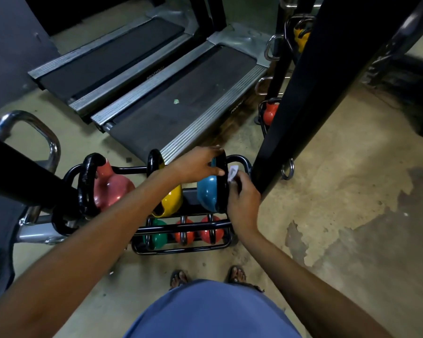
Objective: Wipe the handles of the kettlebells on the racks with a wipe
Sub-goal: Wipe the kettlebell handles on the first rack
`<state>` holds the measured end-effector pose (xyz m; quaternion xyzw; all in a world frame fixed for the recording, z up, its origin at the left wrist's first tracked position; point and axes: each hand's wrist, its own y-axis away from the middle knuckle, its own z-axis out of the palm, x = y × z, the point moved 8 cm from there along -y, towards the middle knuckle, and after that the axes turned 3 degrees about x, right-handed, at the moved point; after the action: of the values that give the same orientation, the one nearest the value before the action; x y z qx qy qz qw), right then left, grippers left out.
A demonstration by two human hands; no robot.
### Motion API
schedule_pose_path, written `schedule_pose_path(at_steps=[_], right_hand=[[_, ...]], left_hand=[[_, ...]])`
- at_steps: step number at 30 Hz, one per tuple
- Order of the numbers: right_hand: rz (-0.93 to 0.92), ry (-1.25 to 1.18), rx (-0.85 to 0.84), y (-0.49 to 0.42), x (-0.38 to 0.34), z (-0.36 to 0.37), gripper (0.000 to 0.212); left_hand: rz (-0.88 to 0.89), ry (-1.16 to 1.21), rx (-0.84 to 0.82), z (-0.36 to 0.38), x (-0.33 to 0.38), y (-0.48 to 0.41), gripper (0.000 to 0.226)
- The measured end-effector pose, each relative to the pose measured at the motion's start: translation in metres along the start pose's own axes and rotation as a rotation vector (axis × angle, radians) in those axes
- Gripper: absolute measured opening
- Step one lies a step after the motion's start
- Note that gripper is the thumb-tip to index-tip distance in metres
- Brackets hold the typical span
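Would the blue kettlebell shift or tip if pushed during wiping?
Likely barely: the blue kettlebell looks solid and heavy, seated in the rack. The left hand on its handle probably steadies it. The small wipe should flex, not shove.

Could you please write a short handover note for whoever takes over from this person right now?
Left grip: holds the top of the handle of the blue kettlebell on the upper shelf of the rack.
Right grip: pinches the white wipe against that handle's right side.
Also on top: yellow kettlebell, pink-red kettlebell. Lower shelf: green kettlebell, lower red kettlebells.
Done: the picture does not show which handles are already wiped.
Left: finish the blue one's handle, then any others not yet wiped.
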<state>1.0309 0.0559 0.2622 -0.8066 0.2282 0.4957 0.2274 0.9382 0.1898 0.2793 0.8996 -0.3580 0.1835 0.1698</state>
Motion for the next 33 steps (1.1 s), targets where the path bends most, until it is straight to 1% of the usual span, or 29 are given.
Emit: schedule_pose_path(at_steps=[2, 4, 5, 7, 9, 11, 13, 14, 15, 16, 17, 18, 19, 20, 21, 23, 28, 31, 32, 33], right_hand=[[0.122, -0.068, 0.020, -0.025, 0.000, 0.013, 0.020], [0.202, -0.067, -0.041, -0.052, 0.000, 0.030, 0.029], [0.211, -0.046, -0.080, -0.061, -0.002, 0.036, 0.032], [0.158, -0.025, -0.147, -0.058, -0.011, 0.036, 0.037], [0.023, 0.007, -0.147, -0.030, -0.016, 0.023, 0.042], [-0.027, 0.023, -0.126, 0.004, -0.009, 0.006, 0.045], [-0.045, 0.015, -0.110, 0.006, -0.006, 0.002, 0.036], [-0.006, 0.022, -0.122, -0.009, -0.003, 0.008, 0.028], [0.074, 0.014, -0.137, -0.025, -0.001, 0.016, 0.024], [0.193, 0.010, -0.134, -0.046, 0.008, 0.025, 0.022], [0.367, -0.036, -0.121, -0.064, 0.020, 0.032, 0.026], [0.586, -0.185, -0.103, -0.074, 0.035, 0.041, 0.027], [0.805, -0.402, -0.115, -0.076, 0.048, 0.056, 0.023], [0.937, -0.567, -0.150, -0.075, 0.052, 0.068, 0.020], [1.002, -0.660, -0.202, -0.071, 0.049, 0.073, 0.022], [1.029, -0.744, -0.236, -0.068, 0.043, 0.074, 0.026], [1.039, -0.753, -0.135, -0.072, 0.046, 0.077, 0.025], [0.972, -0.733, -0.115, -0.063, 0.041, 0.075, 0.016], [0.944, -0.703, -0.088, -0.058, 0.040, 0.066, 0.013], [0.872, -0.635, -0.042, -0.051, 0.039, 0.053, 0.008]], left_hand=[[-0.006, 0.047, -0.008, 0.007, -0.002, 0.008, 0.084], [-0.021, 0.049, 0.003, 0.016, -0.003, 0.012, 0.087], [-0.028, 0.065, 0.013, 0.018, -0.002, 0.013, 0.087], [-0.030, 0.084, 0.032, 0.019, 0.001, 0.015, 0.086], [-0.040, 0.076, 0.055, 0.017, 0.000, 0.017, 0.087], [-0.056, 0.076, 0.051, 0.019, -0.006, 0.018, 0.097], [-0.057, 0.057, 0.037, 0.022, -0.009, 0.017, 0.103], [-0.048, 0.046, 0.035, 0.021, -0.009, 0.015, 0.105], [-0.041, 0.038, 0.033, 0.020, -0.008, 0.014, 0.106], [-0.041, 0.037, 0.031, 0.019, -0.006, 0.014, 0.105], [-0.040, 0.034, 0.031, 0.017, -0.005, 0.013, 0.104], [-0.039, 0.024, 0.028, 0.016, -0.004, 0.013, 0.104], [-0.038, 0.011, 0.023, 0.015, -0.003, 0.013, 0.104], [-0.043, -0.001, 0.013, 0.016, -0.004, 0.013, 0.104], [-0.049, -0.007, 0.005, 0.017, -0.005, 0.012, 0.105], [-0.052, -0.010, -0.006, 0.019, -0.004, 0.012, 0.106], [-0.059, -0.064, -0.008, 0.018, -0.003, 0.012, 0.104], [-0.058, -0.080, 0.004, 0.017, -0.002, 0.014, 0.101], [-0.059, -0.071, 0.015, 0.017, -0.002, 0.015, 0.101], [-0.057, -0.058, 0.031, 0.018, -0.003, 0.017, 0.101]])
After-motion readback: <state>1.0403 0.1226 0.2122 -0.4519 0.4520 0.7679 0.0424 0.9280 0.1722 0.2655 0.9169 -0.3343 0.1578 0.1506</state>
